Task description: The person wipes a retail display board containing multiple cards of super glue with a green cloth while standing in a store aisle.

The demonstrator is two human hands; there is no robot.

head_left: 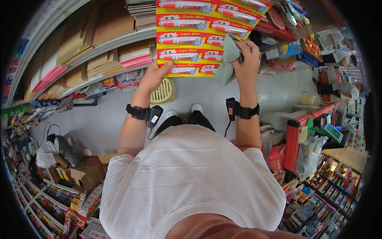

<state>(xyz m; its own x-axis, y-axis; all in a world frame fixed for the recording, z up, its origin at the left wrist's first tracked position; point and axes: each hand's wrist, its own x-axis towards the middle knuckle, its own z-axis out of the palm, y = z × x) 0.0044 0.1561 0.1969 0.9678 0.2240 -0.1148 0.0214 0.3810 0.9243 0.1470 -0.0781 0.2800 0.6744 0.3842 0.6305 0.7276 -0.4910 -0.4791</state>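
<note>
A large red and yellow card of super glue tubes [185,38] hangs or is held upright before me, its top cut off by the picture's edge. My left hand [156,74] grips its lower left corner, the thumb lying over the front. At the card's right side, my right hand [247,58] holds a grey-green cloth [228,59] bunched under the fingers. The cloth lies over the card's right edge and hides some tubes there.
Shelves [119,38] with stacked envelopes or paper run along the left. A yellow plastic stool [164,91] stands on the floor below the card. One person [50,152] crouches by cardboard boxes [88,173] at lower left. A red-framed rack [294,143] stands right; other people are farther off.
</note>
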